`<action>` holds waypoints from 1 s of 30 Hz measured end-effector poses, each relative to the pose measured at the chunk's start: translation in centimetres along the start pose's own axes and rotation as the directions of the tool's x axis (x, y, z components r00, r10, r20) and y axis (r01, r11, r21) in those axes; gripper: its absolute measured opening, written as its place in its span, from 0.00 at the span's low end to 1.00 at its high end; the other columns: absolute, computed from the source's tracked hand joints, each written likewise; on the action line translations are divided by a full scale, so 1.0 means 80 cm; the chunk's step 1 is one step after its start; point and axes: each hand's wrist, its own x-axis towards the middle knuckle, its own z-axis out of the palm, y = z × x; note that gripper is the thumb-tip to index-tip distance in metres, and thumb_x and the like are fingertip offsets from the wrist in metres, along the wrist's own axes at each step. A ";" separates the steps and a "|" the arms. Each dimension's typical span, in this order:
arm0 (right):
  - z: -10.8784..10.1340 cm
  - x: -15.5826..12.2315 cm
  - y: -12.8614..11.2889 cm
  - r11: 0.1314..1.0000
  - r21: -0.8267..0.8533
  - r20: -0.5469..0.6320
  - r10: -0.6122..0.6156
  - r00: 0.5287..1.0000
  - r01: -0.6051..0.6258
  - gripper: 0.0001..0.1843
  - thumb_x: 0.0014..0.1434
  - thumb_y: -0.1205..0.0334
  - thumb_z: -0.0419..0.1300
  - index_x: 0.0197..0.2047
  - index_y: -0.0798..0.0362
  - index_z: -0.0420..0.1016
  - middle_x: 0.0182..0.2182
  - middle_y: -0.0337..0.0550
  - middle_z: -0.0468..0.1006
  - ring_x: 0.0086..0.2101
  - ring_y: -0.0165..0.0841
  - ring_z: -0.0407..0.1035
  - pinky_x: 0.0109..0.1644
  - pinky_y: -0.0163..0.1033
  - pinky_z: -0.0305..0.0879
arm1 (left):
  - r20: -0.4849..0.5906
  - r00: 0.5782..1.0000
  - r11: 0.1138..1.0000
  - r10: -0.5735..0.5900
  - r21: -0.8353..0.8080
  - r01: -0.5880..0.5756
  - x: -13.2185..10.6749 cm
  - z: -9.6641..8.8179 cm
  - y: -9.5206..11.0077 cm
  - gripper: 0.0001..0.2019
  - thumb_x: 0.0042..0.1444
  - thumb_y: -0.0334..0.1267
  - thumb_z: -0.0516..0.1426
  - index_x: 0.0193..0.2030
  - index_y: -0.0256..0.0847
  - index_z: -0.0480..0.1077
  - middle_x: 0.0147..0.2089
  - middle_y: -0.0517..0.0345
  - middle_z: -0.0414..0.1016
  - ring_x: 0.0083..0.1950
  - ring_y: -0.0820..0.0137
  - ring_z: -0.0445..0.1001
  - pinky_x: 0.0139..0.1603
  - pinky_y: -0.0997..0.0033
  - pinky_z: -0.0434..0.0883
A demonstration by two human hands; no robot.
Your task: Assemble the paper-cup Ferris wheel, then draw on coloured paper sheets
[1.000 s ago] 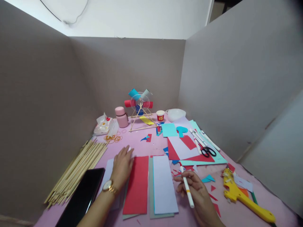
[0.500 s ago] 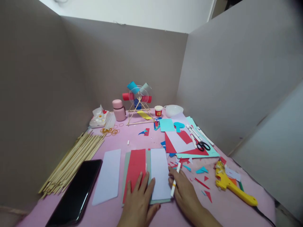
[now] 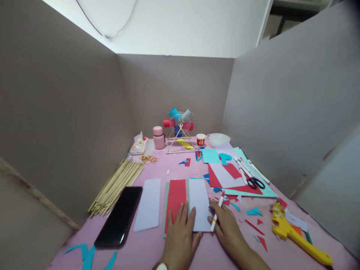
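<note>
My left hand (image 3: pixel 181 234) lies flat with fingers spread across a red paper strip (image 3: pixel 176 191) and the edge of a white paper strip (image 3: pixel 199 206). Beneath these strips a grey-green sheet (image 3: pixel 165 217) shows along the left. My right hand (image 3: pixel 226 227) rests at the white strip's right edge, a white marker (image 3: pixel 217 215) with a yellow band held between its fingers. The marker slants, and red shows at its far end. Left of the stack lies another white sheet (image 3: pixel 148 204), beside a black phone (image 3: pixel 119 217).
Bamboo sticks (image 3: pixel 116 185) lie at left. Behind stand a stick-framed wheel (image 3: pixel 180 131), a pink flask (image 3: pixel 159 138) and a paper cup (image 3: pixel 200 140). Scissors (image 3: pixel 254 183), coloured paper (image 3: pixel 215 180) and a yellow glue gun (image 3: pixel 298 240) lie right. Blue cut pieces (image 3: pixel 89 258) lie front left.
The view has tilted up and turned left, bringing blue cut pieces into sight. The grey-green margin below the white strip no longer shows. Both hands keep nearly the same places.
</note>
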 end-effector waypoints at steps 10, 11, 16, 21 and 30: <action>0.005 0.006 0.006 0.999 -0.002 -0.018 -0.039 0.999 0.039 0.21 0.55 0.71 0.53 0.53 0.53 0.65 0.47 0.50 0.75 0.46 0.44 0.66 0.50 0.51 0.60 | -0.044 0.999 1.000 -0.015 -0.014 0.014 -0.002 -0.001 -0.001 0.28 0.58 0.43 0.49 0.65 0.43 0.49 0.68 0.44 0.47 0.68 0.54 0.47 0.62 0.37 0.49; 0.005 0.007 0.006 0.999 0.000 -0.024 -0.040 0.999 0.040 0.22 0.55 0.71 0.53 0.54 0.53 0.65 0.47 0.50 0.75 0.46 0.44 0.66 0.50 0.51 0.60 | -0.049 0.999 1.000 -0.012 -0.010 0.012 -0.002 -0.001 -0.001 0.28 0.58 0.43 0.48 0.65 0.43 0.49 0.68 0.44 0.47 0.68 0.54 0.47 0.62 0.37 0.49; 0.009 0.009 0.006 0.999 0.015 -0.068 -0.043 0.997 0.044 0.23 0.54 0.71 0.54 0.54 0.53 0.65 0.47 0.50 0.75 0.46 0.43 0.66 0.50 0.48 0.62 | -0.059 0.998 1.000 0.013 0.024 -0.012 0.003 -0.001 -0.009 0.27 0.58 0.43 0.48 0.64 0.47 0.51 0.68 0.48 0.47 0.67 0.54 0.49 0.60 0.36 0.52; 0.015 0.009 0.011 0.998 0.022 -0.103 -0.054 0.993 0.057 0.25 0.54 0.71 0.55 0.55 0.49 0.64 0.47 0.48 0.74 0.46 0.42 0.66 0.50 0.48 0.62 | -0.121 0.992 0.997 0.017 0.076 -0.008 0.010 0.006 -0.011 0.27 0.54 0.40 0.50 0.62 0.48 0.56 0.66 0.51 0.52 0.65 0.55 0.54 0.58 0.36 0.55; 0.030 0.009 0.041 0.985 0.056 -0.120 -0.154 0.981 0.162 0.25 0.55 0.68 0.55 0.56 0.45 0.62 0.50 0.48 0.74 0.47 0.44 0.68 0.50 0.50 0.62 | -0.340 0.940 0.977 0.024 0.209 0.050 0.023 0.032 -0.005 0.28 0.41 0.30 0.59 0.53 0.48 0.68 0.57 0.48 0.66 0.56 0.49 0.68 0.51 0.35 0.63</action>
